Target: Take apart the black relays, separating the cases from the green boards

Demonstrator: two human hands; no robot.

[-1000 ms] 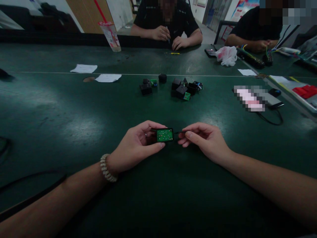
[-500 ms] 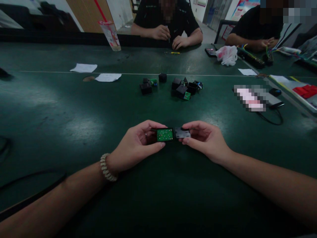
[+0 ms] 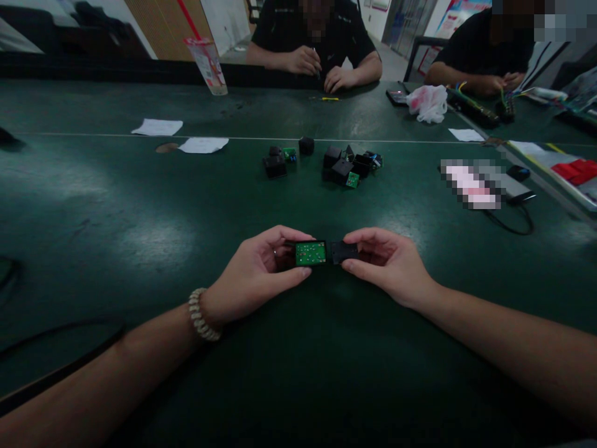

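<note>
My left hand (image 3: 261, 264) grips a small black case by its edges, thumb in front and fingers behind. Inside the case a green circuit board (image 3: 310, 253) shows its soldered face upward. Between the thumb and fingers of my right hand (image 3: 389, 264) is a flat black cover plate (image 3: 344, 252), held level just right of the case. A narrow gap separates the plate from the case. Both hands are low over the green table (image 3: 298, 348). The fingers under and behind the two parts are partly hidden.
Beyond my hands lie several black housings (image 3: 275, 167) and loose circuit boards (image 3: 353, 180). Paper slips (image 3: 204, 145), a drink cup (image 3: 208, 68) and a plastic bag (image 3: 427, 104) are farther back. Two people sit opposite. A blurred-out phone-like item (image 3: 471, 185) and a cable lie at right.
My right hand has tipped the cover plate, so its face looks darker now instead of shiny grey. The left hand and the case have stayed in place.
</note>
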